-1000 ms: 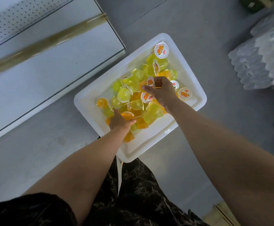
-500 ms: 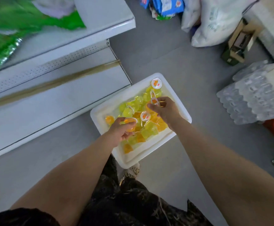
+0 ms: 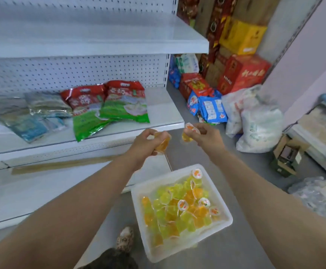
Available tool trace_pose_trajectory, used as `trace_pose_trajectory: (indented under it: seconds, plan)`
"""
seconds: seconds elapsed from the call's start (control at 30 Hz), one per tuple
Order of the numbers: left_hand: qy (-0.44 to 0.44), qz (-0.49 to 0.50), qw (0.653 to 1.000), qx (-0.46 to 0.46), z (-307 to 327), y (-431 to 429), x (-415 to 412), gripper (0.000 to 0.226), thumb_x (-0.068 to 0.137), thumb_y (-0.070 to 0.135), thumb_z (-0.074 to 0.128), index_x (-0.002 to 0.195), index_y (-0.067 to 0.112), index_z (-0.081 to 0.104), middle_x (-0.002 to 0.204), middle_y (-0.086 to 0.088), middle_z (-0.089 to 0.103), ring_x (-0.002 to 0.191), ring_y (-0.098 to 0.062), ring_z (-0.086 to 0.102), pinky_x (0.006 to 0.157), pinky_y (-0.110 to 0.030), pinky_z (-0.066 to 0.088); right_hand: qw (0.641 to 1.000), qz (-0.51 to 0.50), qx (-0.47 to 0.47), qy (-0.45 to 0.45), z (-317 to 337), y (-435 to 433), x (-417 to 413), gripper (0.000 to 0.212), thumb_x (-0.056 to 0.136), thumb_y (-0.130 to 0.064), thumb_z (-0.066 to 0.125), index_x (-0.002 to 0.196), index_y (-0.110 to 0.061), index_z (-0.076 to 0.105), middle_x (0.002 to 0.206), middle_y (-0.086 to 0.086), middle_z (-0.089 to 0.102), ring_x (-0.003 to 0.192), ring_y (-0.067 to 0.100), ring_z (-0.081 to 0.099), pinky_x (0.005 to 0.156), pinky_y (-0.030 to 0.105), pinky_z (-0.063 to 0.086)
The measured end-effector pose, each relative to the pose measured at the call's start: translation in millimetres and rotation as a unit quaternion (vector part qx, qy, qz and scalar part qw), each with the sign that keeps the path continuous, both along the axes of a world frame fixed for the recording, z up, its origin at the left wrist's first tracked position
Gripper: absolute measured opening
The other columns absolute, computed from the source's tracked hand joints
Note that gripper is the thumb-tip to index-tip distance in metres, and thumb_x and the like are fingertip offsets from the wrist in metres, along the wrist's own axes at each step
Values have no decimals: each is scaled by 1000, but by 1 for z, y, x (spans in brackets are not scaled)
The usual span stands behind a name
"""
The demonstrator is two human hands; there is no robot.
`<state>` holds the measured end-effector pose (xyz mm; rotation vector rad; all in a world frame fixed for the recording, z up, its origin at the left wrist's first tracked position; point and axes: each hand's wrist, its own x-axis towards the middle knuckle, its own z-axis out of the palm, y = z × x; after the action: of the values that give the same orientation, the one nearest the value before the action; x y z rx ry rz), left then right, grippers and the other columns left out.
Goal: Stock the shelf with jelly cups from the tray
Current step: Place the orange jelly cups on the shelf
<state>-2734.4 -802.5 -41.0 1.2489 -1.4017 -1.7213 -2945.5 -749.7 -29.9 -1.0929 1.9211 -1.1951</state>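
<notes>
A white tray (image 3: 219, 224) on the grey floor holds several yellow, green and orange jelly cups (image 3: 179, 210). My left hand (image 3: 144, 146) is raised above the tray and grips orange jelly cups (image 3: 162, 144). My right hand (image 3: 206, 136) is level with it and grips jelly cups (image 3: 189, 133), one with a printed lid showing. Both hands hover in front of the right end of the white shelf (image 3: 164, 113), near its front edge.
Red-and-green snack bags (image 3: 119, 105) and pale blue packets (image 3: 34, 117) lie on that shelf. A bare shelf (image 3: 100, 35) is above and a low base shelf (image 3: 41, 191) below. Cartons (image 3: 243, 74), blue packs (image 3: 210, 107) and white sacks (image 3: 259, 125) crowd the floor at right.
Both hands have lifted out of the tray with jelly cups and risen to the middle shelf's front edge. The view has tilted up from the tray to the shelves.
</notes>
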Motion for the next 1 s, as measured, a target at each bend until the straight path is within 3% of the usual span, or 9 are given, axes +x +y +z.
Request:
trace_pose_trajectory:
  seconds: [0.13, 0.27, 0.37, 0.5, 0.63, 0.87, 0.93, 1.0]
  plan:
    - [16, 31, 996, -80, 69, -21, 27, 29, 82, 42, 75, 93, 21, 58, 97, -9, 71, 73, -15, 62, 63, -26, 49, 996, 38, -75, 2, 65, -23, 25, 33, 79, -32, 80, 105, -16, 68, 86, -7, 68, 61, -9, 59, 56, 9, 43]
    - [2, 66, 984, -167, 138, -39, 65, 30, 86, 36, 72, 103, 13, 60, 93, -2, 64, 71, -12, 60, 54, -19, 47, 988, 74, -136, 7, 125, -49, 59, 39, 75, -35, 82, 105, -14, 72, 91, 0, 73, 71, -1, 63, 64, 15, 47]
    - [-12, 85, 975, -203, 175, -57, 101, 35, 83, 38, 74, 104, 14, 60, 90, -5, 70, 72, -16, 64, 62, -22, 47, 981, 99, -164, 22, 162, -76, 89, 45, 73, -35, 84, 109, -13, 70, 98, 4, 73, 82, 10, 66, 71, 19, 50]
    - [-24, 110, 966, -234, 208, -92, 157, 35, 80, 44, 76, 95, 17, 59, 93, -11, 73, 79, -25, 71, 75, -33, 55, 973, 138, -181, 51, 204, -119, 140, 47, 72, -37, 84, 110, -17, 68, 97, 0, 69, 81, 11, 64, 70, 22, 49]
    - [-35, 131, 957, -255, 236, -129, 218, 32, 83, 38, 75, 93, 15, 56, 93, -17, 71, 69, -20, 63, 62, -27, 52, 964, 177, -190, 62, 231, -165, 201, 56, 70, -40, 85, 117, -17, 65, 104, 0, 68, 91, 13, 65, 76, 24, 50]
    - [-75, 176, 947, -259, 258, -195, 339, 41, 72, 41, 84, 88, 17, 54, 94, -18, 70, 79, -22, 60, 78, -37, 52, 952, 229, -183, 93, 249, -244, 329, 46, 70, -40, 86, 108, -23, 66, 101, -8, 68, 93, 9, 65, 83, 26, 53]
    - [-98, 188, 941, -263, 262, -213, 371, 42, 69, 40, 86, 83, 18, 53, 92, -12, 68, 82, -22, 61, 85, -43, 54, 949, 237, -189, 90, 248, -265, 364, 44, 71, -38, 86, 106, -23, 65, 100, -9, 67, 93, 11, 65, 81, 25, 52]
    - [-121, 193, 937, -266, 268, -229, 399, 36, 71, 33, 86, 75, 18, 53, 90, -4, 64, 82, -18, 60, 84, -41, 55, 949, 236, -193, 83, 245, -286, 396, 43, 70, -38, 86, 104, -24, 64, 101, -9, 66, 94, 12, 64, 83, 27, 52]
